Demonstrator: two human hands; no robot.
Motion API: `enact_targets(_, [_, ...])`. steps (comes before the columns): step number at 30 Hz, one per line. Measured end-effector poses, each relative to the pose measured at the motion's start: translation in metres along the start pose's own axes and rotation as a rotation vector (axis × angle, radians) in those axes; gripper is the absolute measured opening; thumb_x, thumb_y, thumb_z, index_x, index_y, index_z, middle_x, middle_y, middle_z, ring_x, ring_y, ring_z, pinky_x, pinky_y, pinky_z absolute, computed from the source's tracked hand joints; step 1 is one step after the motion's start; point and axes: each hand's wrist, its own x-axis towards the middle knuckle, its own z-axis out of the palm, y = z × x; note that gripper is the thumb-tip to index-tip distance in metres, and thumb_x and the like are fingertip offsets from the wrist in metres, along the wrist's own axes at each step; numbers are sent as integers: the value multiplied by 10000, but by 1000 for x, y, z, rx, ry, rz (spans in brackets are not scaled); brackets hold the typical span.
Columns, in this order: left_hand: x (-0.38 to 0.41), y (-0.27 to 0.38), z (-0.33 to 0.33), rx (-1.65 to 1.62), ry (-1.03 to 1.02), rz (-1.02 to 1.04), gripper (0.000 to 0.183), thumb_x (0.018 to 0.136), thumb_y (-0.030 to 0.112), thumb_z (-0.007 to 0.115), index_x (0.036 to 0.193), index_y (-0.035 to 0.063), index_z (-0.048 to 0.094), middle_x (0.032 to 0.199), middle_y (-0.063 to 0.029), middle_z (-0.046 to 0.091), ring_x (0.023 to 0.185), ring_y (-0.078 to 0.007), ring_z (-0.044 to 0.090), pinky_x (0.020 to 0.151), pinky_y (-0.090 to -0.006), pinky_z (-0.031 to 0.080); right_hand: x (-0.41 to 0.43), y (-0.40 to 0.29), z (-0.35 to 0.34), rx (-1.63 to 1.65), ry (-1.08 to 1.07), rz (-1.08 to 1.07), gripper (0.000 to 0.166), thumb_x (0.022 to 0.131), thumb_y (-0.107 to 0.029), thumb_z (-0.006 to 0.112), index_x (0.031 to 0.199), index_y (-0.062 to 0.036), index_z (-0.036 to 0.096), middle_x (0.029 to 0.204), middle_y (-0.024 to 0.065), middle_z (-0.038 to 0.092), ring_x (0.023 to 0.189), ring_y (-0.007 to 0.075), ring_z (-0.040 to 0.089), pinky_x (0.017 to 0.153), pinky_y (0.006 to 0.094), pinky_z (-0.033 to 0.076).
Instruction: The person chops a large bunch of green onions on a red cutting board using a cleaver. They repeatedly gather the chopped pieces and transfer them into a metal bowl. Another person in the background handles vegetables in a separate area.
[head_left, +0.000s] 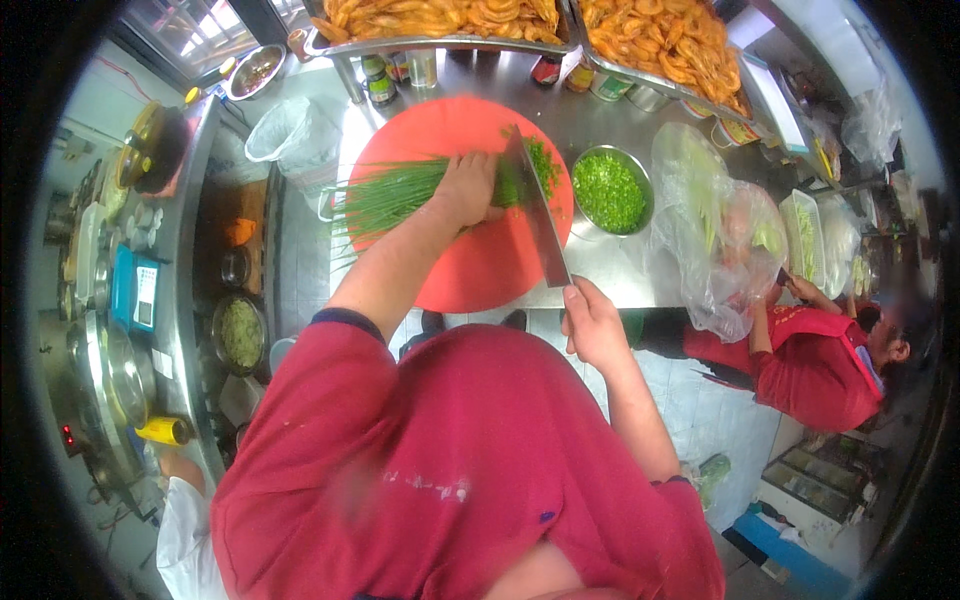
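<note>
On a round red cutting board (480, 262) lies a bundle of long green onions (394, 191), their thin ends hanging past the board's left edge. My left hand (469, 187) presses on the bundle, fingers near the blade. The handle of a broad cleaver (541, 225) is in my right hand (594, 321), at the board's lower right edge. The blade stands across the right end of the bundle, beside chopped green onion (546, 166) on the board. A round metal bowl (651, 202) full of chopped green onion (609, 191) stands just right of the board.
Two metal trays (450, 46) (667, 88) of cooked shrimp stand above the steel table, with bottles and cans below them. Plastic bags of vegetables (694, 217) lie at right, near a co-worker in red (810, 367). A lined bin (289, 135) stands left; another person's white sleeve (187, 532) shows lower left.
</note>
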Motion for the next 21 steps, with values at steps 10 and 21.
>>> enact_targets(10, [3,-1,4,-29,-22,15,940,717,405,809,1426,-36,376,1405,-220,457,1310,-369,440,1103,-477,347,32,-2,14,-23,-42,23,357,1037,-337,427,1173,-35,558,597,40,499,397,133,484,371,281,368])
enact_targets(21, [0,3,4,-76,-2,0,901,718,397,796,1403,-30,396,1326,-221,500,1250,-370,482,1090,-464,358,31,14,14,6,-19,13,378,1037,-334,433,1215,-25,557,610,47,522,406,129,481,382,280,378])
